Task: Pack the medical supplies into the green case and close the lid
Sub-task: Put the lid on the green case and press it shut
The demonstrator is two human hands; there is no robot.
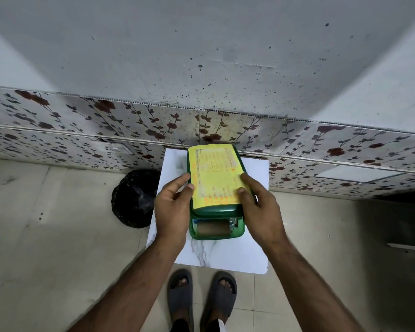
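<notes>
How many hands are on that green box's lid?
2. The left hand grips the lid on its left edge; the right hand grips its right edge. None seem hidden.

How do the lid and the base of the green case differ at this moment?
The lid is held by the left hand and the right hand; the base rests on the white table. The lid carries a yellow label; the base shows none. The lid sits offset, leaving the base's near end uncovered. Both are green plastic.

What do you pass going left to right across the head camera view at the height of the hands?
Black bin → left hand → green case lid with its yellow label → right hand.
</notes>
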